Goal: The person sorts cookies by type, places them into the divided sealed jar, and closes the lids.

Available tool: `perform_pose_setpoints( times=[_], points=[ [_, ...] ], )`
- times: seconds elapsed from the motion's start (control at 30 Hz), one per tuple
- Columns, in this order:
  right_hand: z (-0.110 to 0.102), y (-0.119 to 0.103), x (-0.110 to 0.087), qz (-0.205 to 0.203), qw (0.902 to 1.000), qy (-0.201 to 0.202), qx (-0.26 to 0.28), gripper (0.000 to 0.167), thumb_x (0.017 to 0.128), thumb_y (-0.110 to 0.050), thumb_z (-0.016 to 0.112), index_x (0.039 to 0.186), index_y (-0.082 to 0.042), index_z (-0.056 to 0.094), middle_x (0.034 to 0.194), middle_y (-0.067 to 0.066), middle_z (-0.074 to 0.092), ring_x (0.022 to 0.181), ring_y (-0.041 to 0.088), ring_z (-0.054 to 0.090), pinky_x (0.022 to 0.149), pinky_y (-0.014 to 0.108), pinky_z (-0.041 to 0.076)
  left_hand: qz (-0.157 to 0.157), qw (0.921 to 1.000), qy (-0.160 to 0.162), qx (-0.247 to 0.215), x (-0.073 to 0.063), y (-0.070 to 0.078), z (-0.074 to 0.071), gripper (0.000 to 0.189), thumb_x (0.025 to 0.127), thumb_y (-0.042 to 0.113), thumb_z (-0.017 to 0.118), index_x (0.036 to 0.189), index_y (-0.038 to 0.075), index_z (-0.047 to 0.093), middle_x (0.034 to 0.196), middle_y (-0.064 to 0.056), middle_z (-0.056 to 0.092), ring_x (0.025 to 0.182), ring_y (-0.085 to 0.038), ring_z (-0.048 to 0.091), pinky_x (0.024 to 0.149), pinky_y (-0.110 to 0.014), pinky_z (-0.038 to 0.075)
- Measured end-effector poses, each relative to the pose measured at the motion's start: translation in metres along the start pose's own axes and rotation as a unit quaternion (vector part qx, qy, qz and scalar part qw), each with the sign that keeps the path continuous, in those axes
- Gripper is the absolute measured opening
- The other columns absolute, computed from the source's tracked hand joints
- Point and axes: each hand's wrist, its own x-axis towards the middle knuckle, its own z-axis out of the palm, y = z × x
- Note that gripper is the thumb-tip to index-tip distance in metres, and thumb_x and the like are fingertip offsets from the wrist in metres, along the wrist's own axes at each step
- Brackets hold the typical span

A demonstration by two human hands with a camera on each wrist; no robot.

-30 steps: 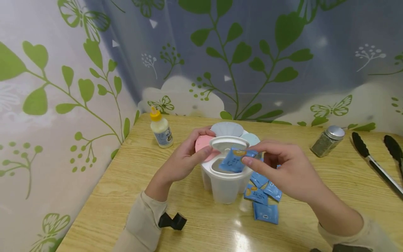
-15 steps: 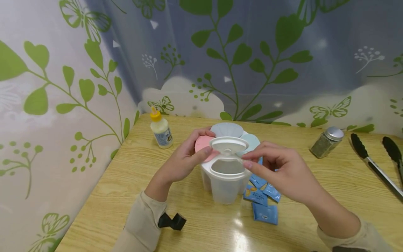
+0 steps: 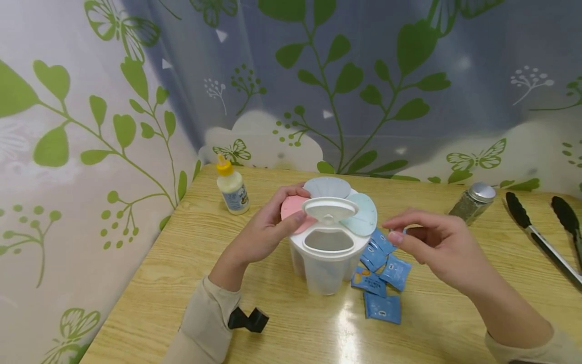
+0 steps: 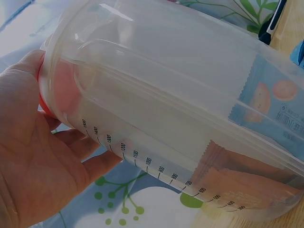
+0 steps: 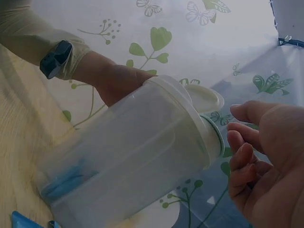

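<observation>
A clear plastic storage container (image 3: 328, 275) stands on the wooden table, its white lid divided into pink, grey, mint and white flaps. The white front flap (image 3: 331, 206) is raised, leaving the front compartment uncovered. My left hand (image 3: 268, 222) grips the lid's left side, thumb on the pink flap (image 3: 294, 210). Through the wall in the left wrist view show a blue packet (image 4: 273, 107) and orange-brown packets (image 4: 237, 185) at the bottom. Just right of the container, my right hand (image 3: 438, 247) hovers near several blue snack packets (image 3: 383, 307), nothing in its loosely bent fingers.
At the back left stands a small bottle (image 3: 235, 192) with a yellow cap. A glass jar of dried herbs (image 3: 473, 202) with a metal lid is at the right, beside black-tipped tongs (image 3: 541, 235). A patterned curtain (image 3: 273, 101) closes off the back and left.
The blue packet held over the front compartment has left my right hand and gone from sight there. That hand has drawn back to the right, over the loose packets. My left hand keeps its grip.
</observation>
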Motion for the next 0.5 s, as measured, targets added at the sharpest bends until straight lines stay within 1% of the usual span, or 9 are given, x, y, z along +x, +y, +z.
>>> perform_pose_setpoints(
  times=[0.07,0.17,0.3,0.37,0.5],
  points=[
    [-0.004,0.004,-0.005,0.028,0.9991,0.004,-0.031,0.023,0.093,0.006,0.062,0.112,-0.005,0.07,0.103,-0.006,0.07,0.059,0.012,0.053,0.047,0.032,0.038,0.001,1.0,0.0,-0.002,0.0,0.0,0.0,0.035,0.103,0.02,0.049,0.135,0.007,0.042,0.141,-0.012,0.048,0.116,-0.018,0.055,0.096,-0.028,0.05],
    [-0.007,0.011,-0.012,0.062,0.9966,0.001,-0.054,0.022,0.094,0.002,0.063,0.114,-0.005,0.07,0.104,-0.01,0.07,0.058,0.014,0.053,0.049,0.032,0.04,0.002,1.0,0.0,0.0,0.0,-0.001,0.0,0.035,0.103,0.02,0.049,0.135,0.007,0.043,0.14,-0.012,0.048,0.117,-0.019,0.055,0.097,-0.029,0.05],
    [-0.011,0.021,-0.02,0.089,0.9941,-0.011,-0.061,0.023,0.095,-0.001,0.064,0.117,-0.005,0.069,0.106,-0.013,0.071,0.056,0.015,0.052,0.049,0.033,0.041,0.005,1.0,-0.001,0.003,0.0,-0.001,0.0,0.035,0.103,0.02,0.049,0.135,0.007,0.043,0.142,-0.011,0.047,0.122,-0.018,0.053,0.099,-0.028,0.048],
    [-0.013,0.026,-0.023,0.102,0.9928,-0.016,-0.061,0.023,0.095,-0.002,0.064,0.117,-0.007,0.069,0.105,-0.014,0.071,0.053,0.016,0.048,0.048,0.033,0.039,0.006,1.0,-0.002,0.004,0.0,-0.001,0.0,0.035,0.103,0.021,0.049,0.135,0.007,0.042,0.143,-0.011,0.046,0.124,-0.018,0.052,0.1,-0.028,0.048],
    [-0.016,0.037,-0.029,0.125,0.9901,-0.018,-0.061,0.023,0.096,-0.006,0.065,0.119,-0.009,0.069,0.104,-0.014,0.072,0.05,0.018,0.042,0.046,0.033,0.038,0.006,1.0,-0.002,0.006,-0.001,0.0,-0.001,0.035,0.103,0.021,0.049,0.135,0.007,0.042,0.142,-0.011,0.047,0.12,-0.018,0.054,0.098,-0.028,0.049]
  ],
)
